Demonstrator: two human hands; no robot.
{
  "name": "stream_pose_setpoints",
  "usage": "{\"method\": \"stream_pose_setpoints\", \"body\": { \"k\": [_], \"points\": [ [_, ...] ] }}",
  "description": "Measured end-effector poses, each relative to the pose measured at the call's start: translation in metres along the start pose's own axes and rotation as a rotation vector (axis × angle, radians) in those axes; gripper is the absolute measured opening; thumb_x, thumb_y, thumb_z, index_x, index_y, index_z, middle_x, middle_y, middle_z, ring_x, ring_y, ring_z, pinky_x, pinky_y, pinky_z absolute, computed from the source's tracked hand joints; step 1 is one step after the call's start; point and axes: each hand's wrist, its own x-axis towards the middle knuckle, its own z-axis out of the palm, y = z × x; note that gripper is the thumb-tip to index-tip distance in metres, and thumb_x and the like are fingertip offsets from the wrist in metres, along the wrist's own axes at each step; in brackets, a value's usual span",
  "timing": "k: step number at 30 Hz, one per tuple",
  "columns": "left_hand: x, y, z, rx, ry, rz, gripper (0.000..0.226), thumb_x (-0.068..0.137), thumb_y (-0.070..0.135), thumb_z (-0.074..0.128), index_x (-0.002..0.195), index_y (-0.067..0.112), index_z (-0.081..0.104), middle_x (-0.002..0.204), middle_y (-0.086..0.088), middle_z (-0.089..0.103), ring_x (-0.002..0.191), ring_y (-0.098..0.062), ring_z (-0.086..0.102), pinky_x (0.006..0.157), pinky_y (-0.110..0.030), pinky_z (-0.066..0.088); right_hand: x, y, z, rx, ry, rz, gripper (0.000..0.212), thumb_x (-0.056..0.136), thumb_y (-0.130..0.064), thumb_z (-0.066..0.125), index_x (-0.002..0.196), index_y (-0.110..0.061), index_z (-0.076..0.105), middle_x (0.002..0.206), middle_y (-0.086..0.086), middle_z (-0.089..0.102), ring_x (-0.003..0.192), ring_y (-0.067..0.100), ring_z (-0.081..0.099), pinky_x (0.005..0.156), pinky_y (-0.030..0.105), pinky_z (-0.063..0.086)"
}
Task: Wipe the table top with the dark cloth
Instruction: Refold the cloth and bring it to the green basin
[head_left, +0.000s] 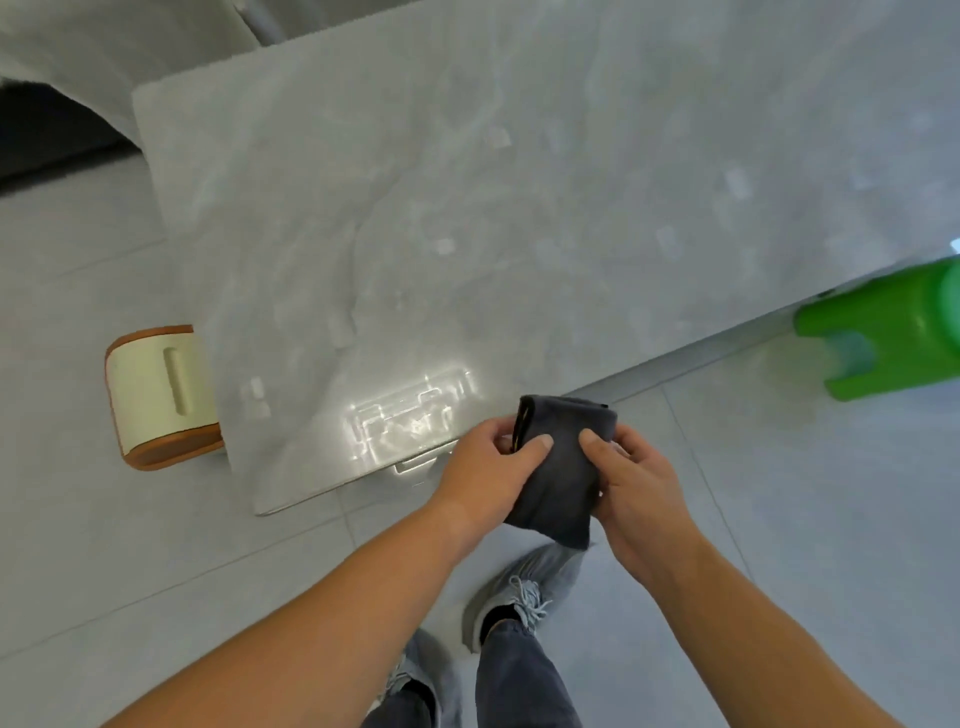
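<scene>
A person is standing at the near edge of the grey desk (467, 182). The left hand (488, 467) and the right hand (636, 483) are both pinching the folded dark cloth (563, 467), holding it up in the air just beside the edge. It is not touching the top yet. The cloth could be slipping down onto the floor (104, 545) if the fingers are letting go too soon.

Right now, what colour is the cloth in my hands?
The cloth is dark grey, nearly black; head view shows it.
</scene>
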Motion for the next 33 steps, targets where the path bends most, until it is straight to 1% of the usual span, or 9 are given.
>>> {"method": "stream_pose_setpoints", "body": {
  "k": [6,9,11,18,21,24,26,30,33],
  "points": [
    [0.010,0.069,0.097,0.020,-0.174,0.049,0.012,0.090,0.030,0.073,0.090,0.018,0.074,0.083,-0.001,0.076,0.078,-0.016,0.073,0.066,-0.028,0.058,0.011,-0.054,-0.094,0.108,0.132,-0.057,0.018,0.098,-0.014,0.062,0.115,-0.012,0.066,0.104,0.010,0.076,0.096,0.029,0.074,0.077,0.046,0.061],
    [0.017,0.096,0.148,0.088,-0.233,0.084,0.030,0.090,0.030,0.071,0.067,0.014,0.062,0.060,0.004,0.061,0.054,-0.007,0.058,0.049,-0.018,0.045,0.016,-0.077,-0.144,0.171,0.205,-0.088,0.016,0.097,-0.015,0.062,0.113,-0.012,0.066,0.103,0.010,0.076,0.094,0.029,0.074,0.072,0.041,0.060],
    [0.025,0.111,0.184,0.139,-0.283,0.095,0.034,0.091,0.030,0.070,0.070,0.007,0.058,0.057,0.004,0.053,0.049,-0.005,0.050,0.046,-0.016,0.040,0.020,-0.092,-0.176,0.198,0.254,-0.105,0.017,0.096,-0.016,0.064,0.112,-0.011,0.066,0.101,0.009,0.076,0.094,0.029,0.074,0.070,0.039,0.060],
    [0.061,0.165,0.308,0.226,-0.349,0.149,0.024,0.092,0.036,0.069,0.075,0.019,0.067,0.067,0.006,0.068,0.061,-0.007,0.064,0.057,-0.024,0.050,0.046,-0.156,-0.274,0.305,0.346,-0.126,0.021,0.095,-0.017,0.067,0.113,-0.008,0.064,0.102,0.011,0.076,0.093,0.028,0.074,0.072,0.040,0.061],
    [0.089,0.191,0.360,0.267,-0.377,0.217,0.017,0.091,0.035,0.069,0.083,0.021,0.067,0.073,0.005,0.071,0.066,-0.007,0.067,0.060,-0.025,0.053,0.067,-0.189,-0.316,0.263,0.351,-0.184,0.027,0.094,-0.015,0.068,0.119,-0.014,0.060,0.105,0.010,0.075,0.095,0.026,0.074,0.075,0.041,0.061],
    [0.125,0.217,0.412,0.309,-0.402,0.215,0.017,0.089,0.033,0.072,0.101,0.027,0.062,0.087,0.002,0.074,0.077,-0.011,0.072,0.071,-0.031,0.058,0.091,-0.212,-0.356,0.175,0.390,-0.189,0.054,0.090,-0.013,0.072,0.135,-0.033,0.048,0.105,0.006,0.075,0.097,0.025,0.073,0.082,0.046,0.060],
    [0.151,0.229,0.444,0.350,-0.445,0.212,0.023,0.089,0.030,0.073,0.106,0.029,0.058,0.087,0.000,0.075,0.077,-0.013,0.073,0.071,-0.033,0.059,0.112,-0.223,-0.383,0.150,0.416,-0.194,0.067,0.089,-0.009,0.072,0.138,-0.046,0.044,0.105,0.004,0.074,0.097,0.022,0.073,0.084,0.045,0.060],
    [0.204,0.247,0.503,0.416,-0.536,0.234,0.035,0.089,0.019,0.073,0.112,0.029,0.049,0.089,-0.005,0.073,0.074,-0.010,0.071,0.062,-0.024,0.056,0.159,-0.248,-0.438,0.152,0.458,-0.234,0.063,0.091,-0.003,0.068,0.129,-0.051,0.053,0.111,0.009,0.071,0.097,0.025,0.072,0.083,0.045,0.060],
    [0.234,0.252,0.546,0.474,-0.571,0.247,0.038,0.089,0.017,0.072,0.112,0.032,0.045,0.094,-0.002,0.071,0.081,-0.011,0.070,0.073,-0.031,0.059,0.189,-0.256,-0.475,0.134,0.521,-0.250,0.064,0.092,-0.002,0.067,0.131,-0.050,0.051,0.112,0.006,0.068,0.096,0.023,0.072,0.082,0.041,0.061]
  ]
}}
